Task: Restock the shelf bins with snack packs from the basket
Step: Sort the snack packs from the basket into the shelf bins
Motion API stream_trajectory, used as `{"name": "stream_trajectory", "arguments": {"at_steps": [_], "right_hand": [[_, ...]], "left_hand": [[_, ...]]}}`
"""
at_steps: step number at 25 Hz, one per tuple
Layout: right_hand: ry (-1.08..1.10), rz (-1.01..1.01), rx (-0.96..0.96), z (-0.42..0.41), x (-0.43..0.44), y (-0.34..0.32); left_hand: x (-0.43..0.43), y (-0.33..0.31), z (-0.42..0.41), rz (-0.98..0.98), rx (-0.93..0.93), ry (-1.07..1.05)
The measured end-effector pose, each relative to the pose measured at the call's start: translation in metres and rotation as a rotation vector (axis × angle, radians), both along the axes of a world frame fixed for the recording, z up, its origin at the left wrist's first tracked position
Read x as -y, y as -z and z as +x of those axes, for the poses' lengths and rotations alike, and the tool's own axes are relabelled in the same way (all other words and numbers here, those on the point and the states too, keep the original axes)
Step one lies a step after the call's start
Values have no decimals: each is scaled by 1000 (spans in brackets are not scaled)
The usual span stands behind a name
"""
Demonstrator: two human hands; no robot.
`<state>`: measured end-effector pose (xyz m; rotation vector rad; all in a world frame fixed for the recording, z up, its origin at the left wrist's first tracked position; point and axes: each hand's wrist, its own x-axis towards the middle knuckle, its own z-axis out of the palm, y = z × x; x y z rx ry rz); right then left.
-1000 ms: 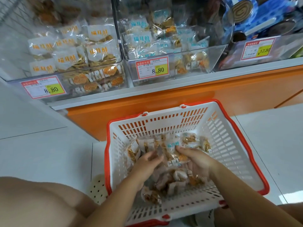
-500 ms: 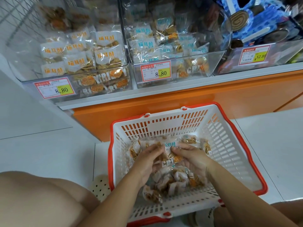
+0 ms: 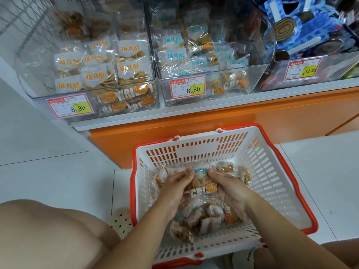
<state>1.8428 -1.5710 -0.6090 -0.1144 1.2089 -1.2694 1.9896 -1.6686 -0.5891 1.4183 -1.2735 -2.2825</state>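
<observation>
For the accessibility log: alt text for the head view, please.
Left hand and right hand grip one snack pack inside a white, red-rimmed basket on the floor. Above, clear shelf bins hold similar packs behind 8.80 tags.

Left hand [image 3: 175, 188] and right hand [image 3: 228, 189], a second ago spread among the loose packs in the basket [image 3: 272, 171], now close together on one blue-labelled snack pack [image 3: 202, 186], each pinching its upper edge.
</observation>
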Motion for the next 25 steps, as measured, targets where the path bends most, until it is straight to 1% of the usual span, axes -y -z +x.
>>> {"name": "stream_trajectory", "arguments": {"at_steps": [2,3,6,7,9,11,13,15,16,17,18,19,20,22,23,25], "right_hand": [[-2,-17,-38,1,-1,-7],[-21,-25,-103,2,-1,-13],[-103,-53,-409,0,2,-36],[-103,-92,-454,-3,5,-46],[-64,-177,-481,-10,11,-72],[14,-241,-545,-18,21,-105],[134,-280,-654,-31,34,-138],[233,-343,-794,-49,53,-175],[268,-357,-905,-59,66,-194],[296,-345,-1038,-70,81,-211],[317,-311,-1159,-82,99,-224],[327,-267,-1257,-95,119,-234],[320,-197,-1334,-108,139,-239],[234,-27,-1392,-129,174,-240],[158,51,-1382,-137,186,-235],[-32,143,-1318,-144,204,-227]], "left_hand": [[0,-3,-1,-42,22,5],[1,-6,-2,-83,35,7],[6,-27,-7,-235,26,-10],[9,-41,-9,-300,11,-1],[17,-78,-12,-453,-9,62],[30,-120,-14,-581,-59,119],[49,-163,-14,-755,-119,149],[75,-196,-16,-1007,-98,113],[89,-207,-18,-1145,-52,67],[104,-217,-21,-1294,28,39],[118,-221,-24,-1447,149,47],[131,-222,-28,-1562,269,84],[143,-219,-32,-1611,364,133],[157,-208,-40,-1566,447,220],[160,-202,-42,-1537,456,249],[162,-193,-44,-1518,439,264]]}}
